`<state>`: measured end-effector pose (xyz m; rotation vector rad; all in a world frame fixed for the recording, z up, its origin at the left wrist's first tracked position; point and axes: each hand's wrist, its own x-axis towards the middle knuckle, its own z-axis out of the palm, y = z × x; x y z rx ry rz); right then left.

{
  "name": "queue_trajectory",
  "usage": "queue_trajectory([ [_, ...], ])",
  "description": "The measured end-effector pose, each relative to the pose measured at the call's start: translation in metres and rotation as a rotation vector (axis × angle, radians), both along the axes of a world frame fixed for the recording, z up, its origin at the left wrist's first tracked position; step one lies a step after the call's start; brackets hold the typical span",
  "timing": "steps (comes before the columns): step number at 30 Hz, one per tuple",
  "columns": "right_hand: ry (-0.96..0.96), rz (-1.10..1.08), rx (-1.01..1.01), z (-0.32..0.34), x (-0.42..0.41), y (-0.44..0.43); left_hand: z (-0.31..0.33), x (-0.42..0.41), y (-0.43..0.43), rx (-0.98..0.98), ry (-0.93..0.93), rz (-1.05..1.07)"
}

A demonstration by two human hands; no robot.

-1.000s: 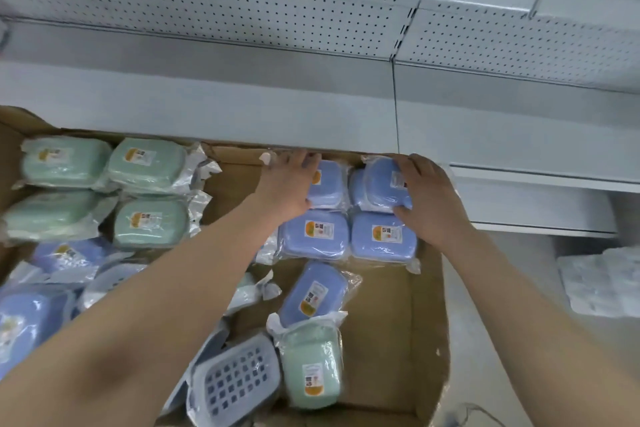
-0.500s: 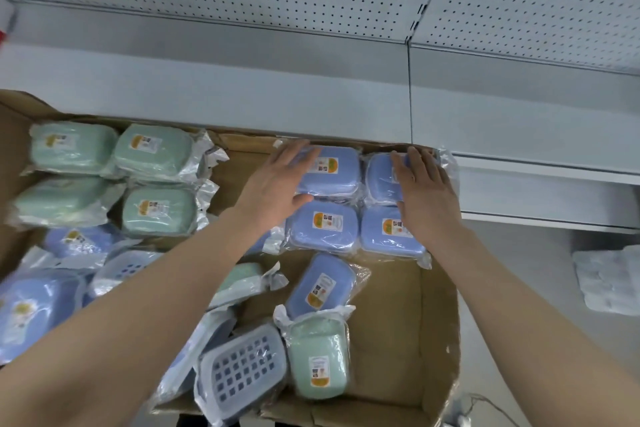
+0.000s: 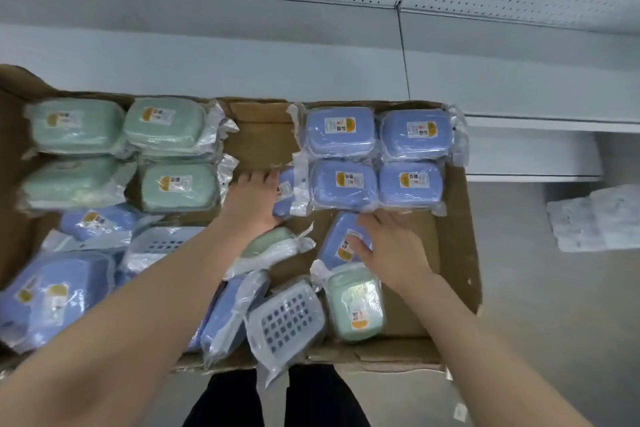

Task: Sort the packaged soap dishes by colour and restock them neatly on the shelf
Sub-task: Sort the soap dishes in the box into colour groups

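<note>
Under the right hand (image 3: 394, 253), blue dish (image 3: 337, 232) lies lengthwise near-to-far.

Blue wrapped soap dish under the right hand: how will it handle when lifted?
Probably slippery: the blue soap dish sits in glossy, loose film under the right hand. Likely stiff and light, as it looks like a hollow plastic shell. Its slack wrapper may drag on the green dish lying against it.

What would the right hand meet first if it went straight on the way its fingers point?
Lying flat on the loose blue dish, the right hand points far-left. Straight on, it would probably first meet the near-left blue pack of the sorted four; depth is hard to judge.
</note>
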<state>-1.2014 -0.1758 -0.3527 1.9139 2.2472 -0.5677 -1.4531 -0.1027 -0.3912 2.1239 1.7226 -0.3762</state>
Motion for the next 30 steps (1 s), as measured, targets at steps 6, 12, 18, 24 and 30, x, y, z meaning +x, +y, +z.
queue_trajectory([
  [6,-0.084,0.036,0.060,-0.001,-0.031,0.002,0.026,-0.014,0.001,0.059,0.097,-0.021],
  [12,-0.154,0.064,0.009,-0.010,-0.046,0.022,0.050,-0.041,-0.003,0.254,0.165,0.017],
  [18,-0.119,-0.177,-0.076,0.006,-0.033,0.011,0.054,-0.039,-0.010,0.204,-0.016,0.019],
  [24,-0.091,-0.264,-0.337,0.003,-0.041,-0.003,0.049,-0.033,-0.020,0.163,-0.028,-0.003],
  [30,-0.410,0.074,-0.273,0.010,-0.042,0.006,0.044,-0.041,-0.029,0.163,-0.039,0.025],
])
